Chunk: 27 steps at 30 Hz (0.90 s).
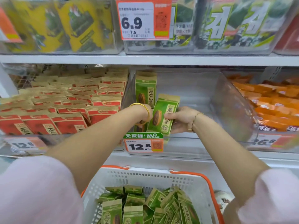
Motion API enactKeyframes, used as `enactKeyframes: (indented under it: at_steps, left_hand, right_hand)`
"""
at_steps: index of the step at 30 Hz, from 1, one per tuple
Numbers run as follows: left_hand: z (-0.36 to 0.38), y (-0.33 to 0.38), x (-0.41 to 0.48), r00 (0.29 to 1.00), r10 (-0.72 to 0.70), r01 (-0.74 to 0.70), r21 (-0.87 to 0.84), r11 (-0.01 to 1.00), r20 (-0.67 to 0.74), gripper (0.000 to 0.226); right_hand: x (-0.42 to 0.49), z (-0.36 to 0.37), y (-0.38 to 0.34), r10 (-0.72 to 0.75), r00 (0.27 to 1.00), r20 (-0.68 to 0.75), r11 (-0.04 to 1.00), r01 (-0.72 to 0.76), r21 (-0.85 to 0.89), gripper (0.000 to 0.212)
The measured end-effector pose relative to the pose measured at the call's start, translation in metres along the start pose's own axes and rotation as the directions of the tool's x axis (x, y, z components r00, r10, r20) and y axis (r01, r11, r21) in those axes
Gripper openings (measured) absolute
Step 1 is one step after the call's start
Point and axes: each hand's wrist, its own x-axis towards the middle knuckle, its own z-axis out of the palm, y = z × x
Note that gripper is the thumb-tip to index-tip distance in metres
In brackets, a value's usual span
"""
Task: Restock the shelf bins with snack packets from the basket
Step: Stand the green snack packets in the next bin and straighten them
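Nearest you, at the bottom of the frame, the white perforated plastic basket (161,177) with its orange rim holds a loose heap of green packets (132,214). They are flat and rectangular, with folded kraft-brown tops. Above it, your right hand (181,118) grips a tilted packet (161,115), thumb across its glossy face, just inside the front lip of the clear bin (229,107) at the frame's centre. Your left hand (144,116) reaches in beside it, hidden behind its own wrist and a gold bangle (146,109), so you cannot tell whether it holds anything. An upright packet (145,88) stands against the bin's left wall. Rightward and back, the bin's smooth floor lies open up to its slanted right wall. Red packets (64,110) pack the left-hand bin, and orange packets (267,101) crowd the right.
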Motion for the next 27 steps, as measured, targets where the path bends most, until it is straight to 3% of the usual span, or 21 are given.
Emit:
enactKeyframes:
  at_steps: [5,9,11,13,14,16,20,23,27]
  left_hand:
    - [0.001,0.001,0.008,0.999,0.001,-0.002,-0.022,1.000,-0.039,0.032]
    - [0.002,-0.001,0.007,0.999,-0.016,0.012,-0.095,0.995,-0.045,0.014]
    - [0.000,0.000,0.003,0.995,-0.034,0.013,-0.220,0.975,-0.089,0.007]
    - [0.000,-0.002,0.005,0.983,-0.045,-0.020,-0.350,0.937,-0.176,0.042]
    - [-0.001,-0.002,0.005,0.974,-0.069,-0.031,-0.427,0.904,-0.218,0.051]
    - [-0.004,-0.006,0.004,0.958,-0.065,-0.090,-0.505,0.858,-0.281,0.055]
    - [-0.006,-0.017,-0.006,0.917,0.021,-0.253,-0.542,0.802,-0.397,0.052]
    - [-0.007,-0.019,-0.010,0.914,0.027,-0.271,-0.561,0.782,-0.404,0.052]
    - [-0.008,-0.019,-0.013,0.947,0.024,-0.206,-0.549,0.810,-0.320,0.052]
  right_hand:
    - [0.018,0.016,0.001,0.161,0.985,0.067,0.987,-0.163,0.016,0.013]
    - [0.025,0.033,-0.002,0.221,0.974,0.042,0.973,-0.223,0.066,0.014]
    - [0.024,0.038,-0.003,0.203,0.979,-0.006,0.977,-0.202,0.061,0.015]
    - [0.027,0.038,-0.002,0.086,0.991,-0.099,0.996,-0.087,-0.003,0.010]
    - [0.030,0.038,-0.002,0.001,0.989,-0.149,1.000,-0.005,-0.029,0.019]
    - [0.034,0.042,-0.002,-0.163,0.958,-0.237,0.987,0.155,-0.052,0.040]
    - [0.036,0.058,-0.008,-0.434,0.822,-0.368,0.901,0.402,-0.164,0.046]
    - [0.038,0.068,-0.014,-0.525,0.758,-0.387,0.849,0.435,-0.301,0.044]
    - [0.046,0.075,-0.014,-0.536,0.754,-0.380,0.832,0.394,-0.391,0.046]
